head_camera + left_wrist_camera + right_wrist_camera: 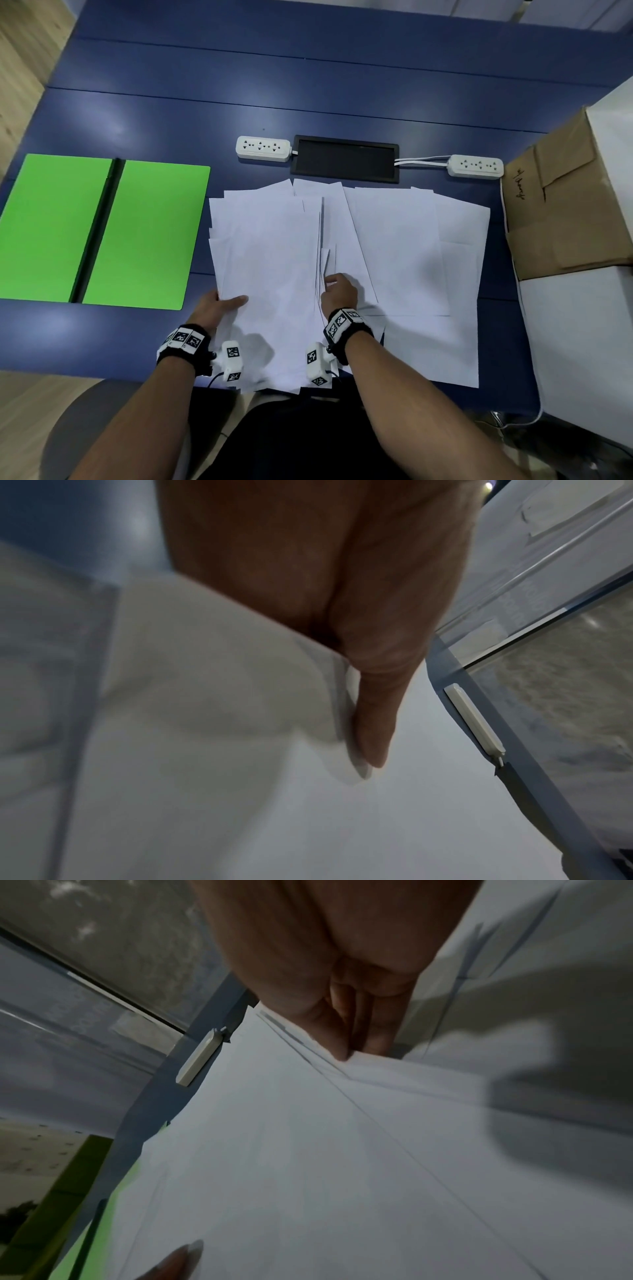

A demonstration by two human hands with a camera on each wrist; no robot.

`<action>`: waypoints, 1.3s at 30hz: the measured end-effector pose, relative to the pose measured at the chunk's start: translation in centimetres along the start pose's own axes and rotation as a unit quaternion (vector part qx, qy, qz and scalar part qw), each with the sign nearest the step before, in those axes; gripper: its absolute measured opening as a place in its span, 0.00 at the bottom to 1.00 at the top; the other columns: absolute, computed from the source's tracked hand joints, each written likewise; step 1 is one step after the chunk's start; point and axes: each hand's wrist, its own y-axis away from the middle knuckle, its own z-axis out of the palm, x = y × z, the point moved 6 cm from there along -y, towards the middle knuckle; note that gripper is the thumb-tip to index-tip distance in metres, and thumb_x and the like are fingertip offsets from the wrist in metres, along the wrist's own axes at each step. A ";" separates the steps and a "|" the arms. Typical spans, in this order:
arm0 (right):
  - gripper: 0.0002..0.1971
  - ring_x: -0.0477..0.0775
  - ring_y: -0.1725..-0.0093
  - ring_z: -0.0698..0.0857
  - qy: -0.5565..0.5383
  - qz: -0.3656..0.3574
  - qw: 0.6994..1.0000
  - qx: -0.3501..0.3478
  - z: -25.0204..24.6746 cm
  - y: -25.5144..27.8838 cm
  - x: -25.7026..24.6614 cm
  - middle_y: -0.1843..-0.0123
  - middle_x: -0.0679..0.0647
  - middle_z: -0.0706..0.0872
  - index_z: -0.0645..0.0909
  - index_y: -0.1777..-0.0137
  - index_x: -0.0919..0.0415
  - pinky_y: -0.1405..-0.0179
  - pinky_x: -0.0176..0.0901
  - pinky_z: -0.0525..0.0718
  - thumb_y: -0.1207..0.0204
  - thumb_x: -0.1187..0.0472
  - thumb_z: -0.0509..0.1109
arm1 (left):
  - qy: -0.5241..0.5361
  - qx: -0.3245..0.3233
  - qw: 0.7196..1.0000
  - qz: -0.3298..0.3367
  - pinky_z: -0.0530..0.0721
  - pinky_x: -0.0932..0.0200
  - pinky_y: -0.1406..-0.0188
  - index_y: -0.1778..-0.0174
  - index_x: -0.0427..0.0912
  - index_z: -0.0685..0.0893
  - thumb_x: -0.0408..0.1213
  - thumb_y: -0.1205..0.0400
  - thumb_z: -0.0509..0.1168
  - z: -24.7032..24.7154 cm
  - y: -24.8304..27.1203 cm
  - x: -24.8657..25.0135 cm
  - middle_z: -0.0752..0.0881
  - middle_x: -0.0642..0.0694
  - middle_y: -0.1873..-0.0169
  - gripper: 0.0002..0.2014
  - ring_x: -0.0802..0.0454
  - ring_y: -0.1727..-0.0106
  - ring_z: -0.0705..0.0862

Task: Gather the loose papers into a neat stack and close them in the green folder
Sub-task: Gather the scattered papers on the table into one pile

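Several white papers (274, 260) lie fanned and overlapping on the blue table, some hanging over its near edge. The green folder (144, 236) lies open and flat at the left, its dark spine (97, 233) down the middle. My left hand (219, 305) grips the left edge of the left pile, thumb (373, 723) on top and fingers hidden beneath the sheets. My right hand (337, 289) pinches the right edges of that pile, where the papers (342, 1150) overlap. More loose sheets (428, 257) spread out to the right.
Two white power strips (263, 148) (475, 165) flank a black cable hatch (344, 158) behind the papers. A cardboard box (561, 212) and white boxes (582, 342) stand along the right edge. The blue table (239, 85) stretches away beyond them.
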 end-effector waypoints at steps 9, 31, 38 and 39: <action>0.17 0.60 0.31 0.77 0.100 -0.057 0.988 0.107 -3.0 -1.0 -2.1 0.29 0.56 0.75 0.82 0.36 0.56 0.37 0.54 0.80 0.24 0.66 0.70 | -0.006 0.025 1.000 -0.013 0.90 0.39 0.49 0.40 0.28 0.87 0.28 0.23 0.77 -0.4 0.0 -0.1 0.93 0.31 0.53 0.16 0.34 0.54 0.91; 0.22 0.66 0.30 0.72 0.205 0.160 0.953 0.158 -20.1 -7.7 7.4 0.25 0.60 0.65 0.76 0.28 0.56 0.34 0.60 0.75 0.23 0.59 0.67 | -0.004 0.036 0.999 -0.021 0.87 0.34 0.42 0.38 0.29 0.86 0.27 0.22 0.76 0.1 -0.2 -0.5 0.90 0.27 0.44 0.16 0.29 0.44 0.90; 0.37 0.65 0.32 0.81 0.030 0.119 0.983 0.136 -18.9 -8.0 6.7 0.30 0.61 0.81 0.67 0.27 0.59 0.32 0.56 0.75 0.32 0.58 0.82 | -0.003 0.041 0.999 -0.012 0.86 0.36 0.40 0.39 0.33 0.87 0.28 0.22 0.76 0.2 -0.2 -0.5 0.91 0.31 0.44 0.15 0.33 0.45 0.90; 0.37 0.65 0.32 0.82 0.010 0.113 0.986 0.120 -18.6 -7.9 6.5 0.30 0.62 0.81 0.69 0.26 0.61 0.34 0.53 0.78 0.32 0.59 0.83 | -0.002 0.042 0.999 -0.011 0.86 0.36 0.40 0.39 0.33 0.87 0.28 0.22 0.76 0.1 -0.2 -0.5 0.91 0.31 0.45 0.15 0.33 0.44 0.90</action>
